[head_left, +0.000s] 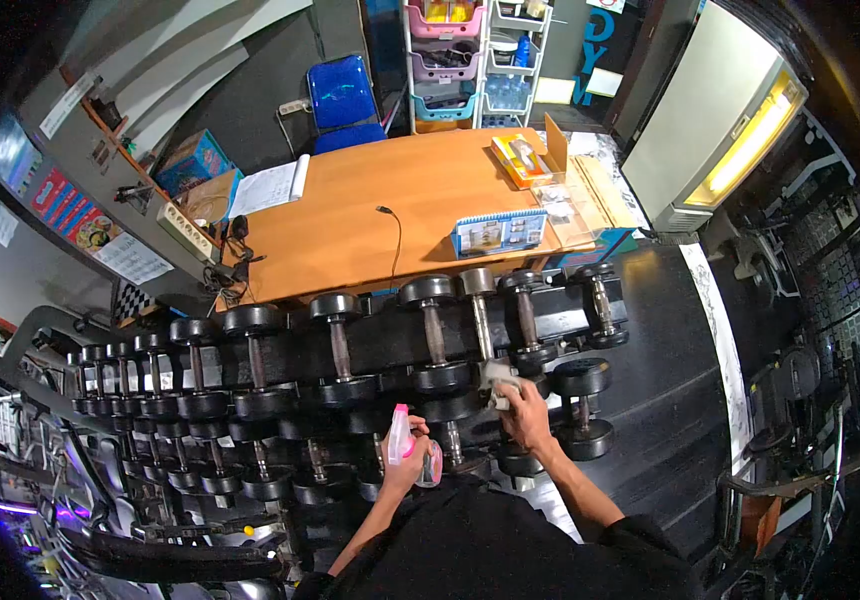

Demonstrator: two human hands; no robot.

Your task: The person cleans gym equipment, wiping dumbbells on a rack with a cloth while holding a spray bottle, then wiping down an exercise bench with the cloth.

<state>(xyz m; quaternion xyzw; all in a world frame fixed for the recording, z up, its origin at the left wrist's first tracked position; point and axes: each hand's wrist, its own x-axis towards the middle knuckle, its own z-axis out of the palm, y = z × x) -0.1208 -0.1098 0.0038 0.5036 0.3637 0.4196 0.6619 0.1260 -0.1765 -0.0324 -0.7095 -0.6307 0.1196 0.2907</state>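
My left hand [407, 462] is wrapped round a spray bottle [399, 432] with a white and pink head and a see-through pinkish body. In my right hand [526, 412] is a bunched pale cloth [500, 382]. The cloth lies against the near end of a slim metal dumbbell [481, 315], whose near head it covers. Black round-headed dumbbells [436, 335] stand on either side of it on the rack's upper row. Below, a lower row of dumbbells [583, 405] runs under both hands.
Behind the rack is an orange-brown desk [350, 220] with a desk calendar [500, 233], a notebook [272, 186] and a cable. A blue chair [343, 100], drawer shelves [445, 60] and a lit fridge [715, 120] stand farther back. Gym machines [800, 400] flank the right side.
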